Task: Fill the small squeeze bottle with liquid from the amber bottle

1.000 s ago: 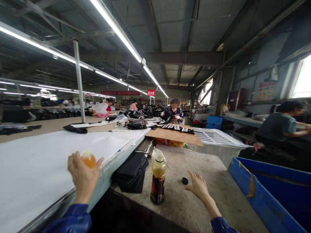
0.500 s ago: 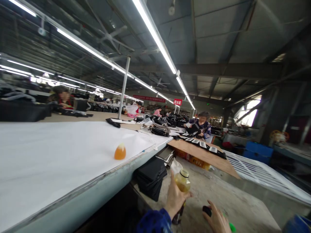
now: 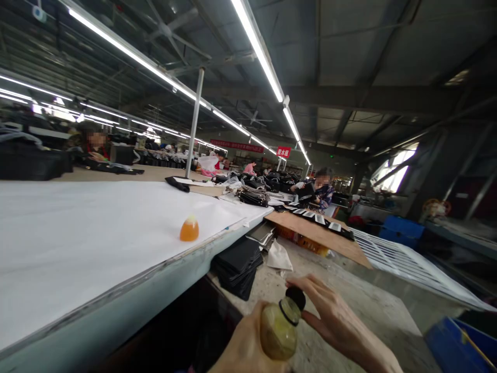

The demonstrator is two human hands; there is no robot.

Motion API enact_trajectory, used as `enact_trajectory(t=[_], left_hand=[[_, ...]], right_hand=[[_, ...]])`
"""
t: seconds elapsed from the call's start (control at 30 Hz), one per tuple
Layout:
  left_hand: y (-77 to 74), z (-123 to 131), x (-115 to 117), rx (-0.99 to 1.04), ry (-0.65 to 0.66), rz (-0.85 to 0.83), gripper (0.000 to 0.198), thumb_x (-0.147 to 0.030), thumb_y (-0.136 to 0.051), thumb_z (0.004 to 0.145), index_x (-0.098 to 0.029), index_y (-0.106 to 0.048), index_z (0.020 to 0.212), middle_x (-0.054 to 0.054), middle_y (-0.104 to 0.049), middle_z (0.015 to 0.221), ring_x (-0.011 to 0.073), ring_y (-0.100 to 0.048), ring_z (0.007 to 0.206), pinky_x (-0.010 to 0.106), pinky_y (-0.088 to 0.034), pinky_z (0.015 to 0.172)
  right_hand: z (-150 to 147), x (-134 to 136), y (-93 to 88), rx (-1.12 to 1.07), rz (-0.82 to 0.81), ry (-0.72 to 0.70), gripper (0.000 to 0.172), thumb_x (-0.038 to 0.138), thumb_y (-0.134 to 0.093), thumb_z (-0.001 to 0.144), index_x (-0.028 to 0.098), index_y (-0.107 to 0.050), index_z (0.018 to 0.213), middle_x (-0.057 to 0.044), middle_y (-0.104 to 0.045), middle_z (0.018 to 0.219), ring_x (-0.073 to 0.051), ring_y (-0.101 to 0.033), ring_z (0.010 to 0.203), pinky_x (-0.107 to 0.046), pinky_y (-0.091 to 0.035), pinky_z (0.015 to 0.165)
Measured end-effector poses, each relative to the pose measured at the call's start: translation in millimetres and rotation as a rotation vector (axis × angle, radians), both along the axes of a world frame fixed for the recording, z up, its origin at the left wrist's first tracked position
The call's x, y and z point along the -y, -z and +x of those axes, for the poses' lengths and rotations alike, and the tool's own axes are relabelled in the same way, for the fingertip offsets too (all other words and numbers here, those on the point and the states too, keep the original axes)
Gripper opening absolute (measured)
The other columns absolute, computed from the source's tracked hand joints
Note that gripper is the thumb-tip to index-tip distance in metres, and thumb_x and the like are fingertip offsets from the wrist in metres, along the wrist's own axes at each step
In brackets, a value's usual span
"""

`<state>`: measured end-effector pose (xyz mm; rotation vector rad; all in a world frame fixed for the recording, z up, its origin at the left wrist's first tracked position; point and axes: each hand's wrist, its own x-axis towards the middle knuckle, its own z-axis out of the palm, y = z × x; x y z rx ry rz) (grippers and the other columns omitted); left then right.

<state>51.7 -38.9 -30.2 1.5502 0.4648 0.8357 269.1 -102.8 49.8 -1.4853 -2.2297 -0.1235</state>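
My left hand [image 3: 246, 339] is wrapped round a yellowish see-through bottle [image 3: 280, 334], which leans toward the right. Between the fingertips of my right hand [image 3: 324, 311] is a black bottle cap [image 3: 295, 298], held at the bottle's mouth. Whether the cap's thread has caught cannot be seen. A small orange container with a pale tip [image 3: 189, 229] stands on the white-covered table [image 3: 97, 248] to the left. The bottle's lower part is hidden by my left hand and the frame's edge.
Black flat pieces [image 3: 237, 265] lie stacked below the table edge, beside a crumpled white cloth or bag [image 3: 279, 256]. A brown board [image 3: 316, 233] and a white slatted rack [image 3: 404, 267] stretch to the right. A co-worker [image 3: 322, 189] sits farther back; a blue bin [image 3: 464, 342] stands lower right.
My right hand has brought the black cap up and left to the bottle's mouth. The bottle, in my left hand, has come lower and nearer, now tilted. The view has shifted slightly.
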Motion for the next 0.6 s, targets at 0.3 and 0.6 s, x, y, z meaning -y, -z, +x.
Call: enact_trajectory(t=[0.3,0.6], left_hand=[[-11.6,-27.0,5.8,-0.375,-0.085,0.133,0.042,-0.044,-0.076,0.065,-0.022,-0.057,0.095,0.003,-0.07,0.084,0.0263,-0.067,0.078,0.032,-0.044,0.063],[17.4,-28.2,-0.6,-0.095,0.077,0.059,0.035,-0.039,-0.084,0.076,-0.016,-0.066,0.096,0.004,-0.07,0.089,0.021,-0.065,0.079,0.035,-0.053,0.075]], right_hand=[[-36.8,4.3,-32.2,-0.183,-0.359,-0.051,0.046,0.012,-0.081,0.07,0.029,-0.072,0.111,0.001,-0.073,0.108,-0.02,-0.07,0.095,-0.025,-0.054,0.088],[-36.7,-3.2,-48.7,-0.022,-0.378,-0.393,0.048,0.046,-0.07,0.09,0.019,-0.068,0.13,-0.014,-0.066,0.123,-0.022,-0.066,0.107,-0.034,-0.054,0.092]])
